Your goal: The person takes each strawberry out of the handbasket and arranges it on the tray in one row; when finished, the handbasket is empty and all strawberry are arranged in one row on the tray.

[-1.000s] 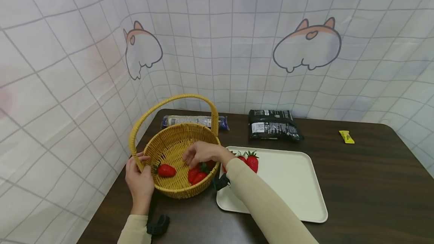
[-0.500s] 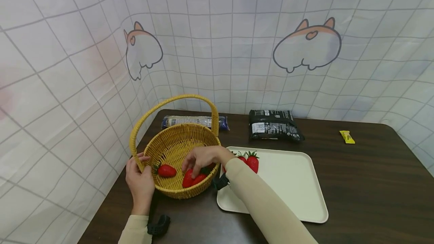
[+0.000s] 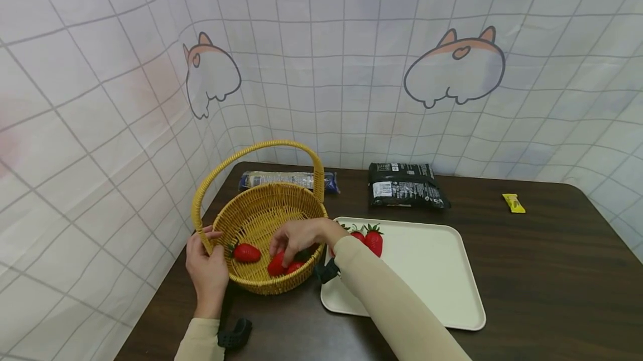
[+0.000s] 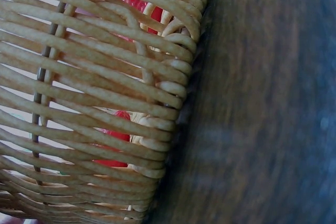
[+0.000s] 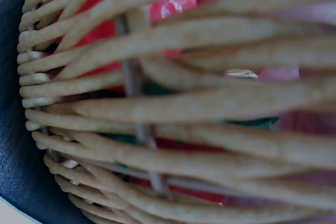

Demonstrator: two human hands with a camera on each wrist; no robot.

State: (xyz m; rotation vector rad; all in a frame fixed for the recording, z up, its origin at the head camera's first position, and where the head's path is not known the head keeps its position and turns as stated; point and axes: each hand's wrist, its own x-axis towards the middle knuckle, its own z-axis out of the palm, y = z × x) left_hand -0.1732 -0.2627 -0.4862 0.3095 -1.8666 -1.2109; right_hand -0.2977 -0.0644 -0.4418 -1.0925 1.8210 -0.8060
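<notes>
A yellow woven basket [image 3: 271,287] with a tall handle stands at the left of the table. My left hand [image 3: 207,272] grips its left rim at the foot of the handle. Inside the basket, my right hand [image 3: 300,236] has its fingers on a strawberry [image 3: 276,265], at the right side. Another strawberry [image 3: 294,266] lies beside it, partly hidden by the hand, and one more strawberry [image 3: 246,253] lies at the left of the basket. Both wrist views show mostly basket weave [image 4: 105,87], with red visible through the gaps.
Right of the basket is a white tray [image 3: 432,272] with strawberries [image 3: 374,241] at its upper left, partly behind my right sleeve. Along the back lie a blue-ended packet [image 3: 330,182] and a black package [image 3: 408,187]. A small yellow packet [image 3: 513,203] lies at the right.
My right hand has lowered onto the strawberries at the basket's right side, and the one under its fingers has shifted left. My left hand has stayed on the rim.
</notes>
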